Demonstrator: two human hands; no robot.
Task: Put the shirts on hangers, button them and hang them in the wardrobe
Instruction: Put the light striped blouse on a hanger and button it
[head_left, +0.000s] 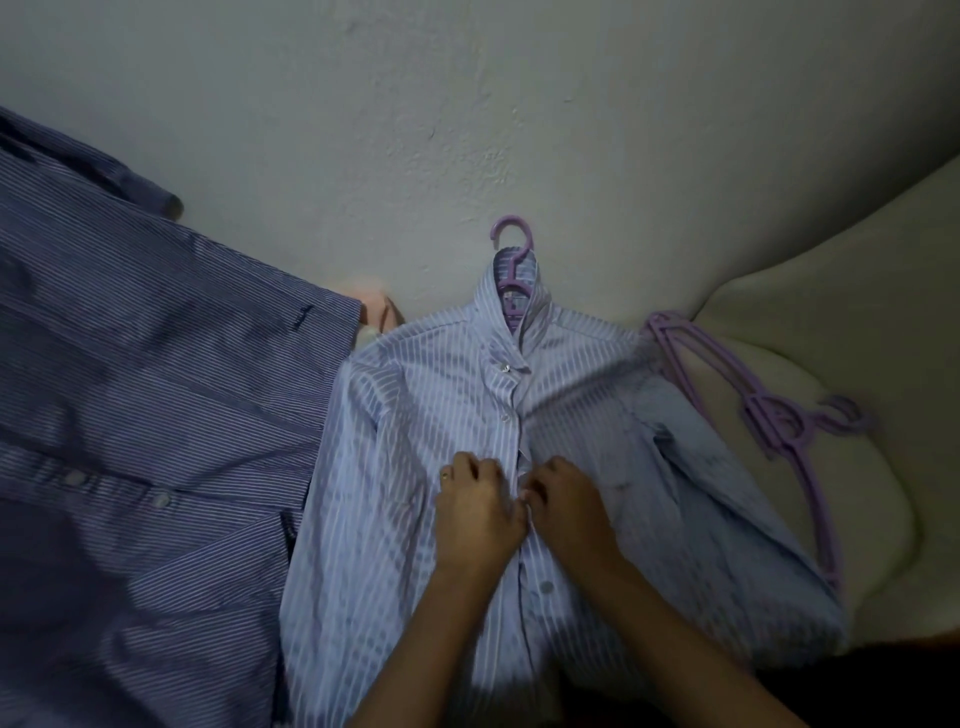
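- Fingers (535, 493) of both hands are curled, pinching the front edges of the pale striped shirt (415, 415) at mid-chest.
- Left hand (478, 514) and right hand (569, 504) touch each other over the button line.
- That shirt lies flat on a purple hanger (511, 260), its hook above the collar.
- Spare hangers (769, 415) lie right of the shirt; a dark striped shirt (130, 415) lies left.

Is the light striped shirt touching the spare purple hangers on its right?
Touching. The head view shows the light striped shirt with its shoulder lying over the near end of the spare purple hangers.
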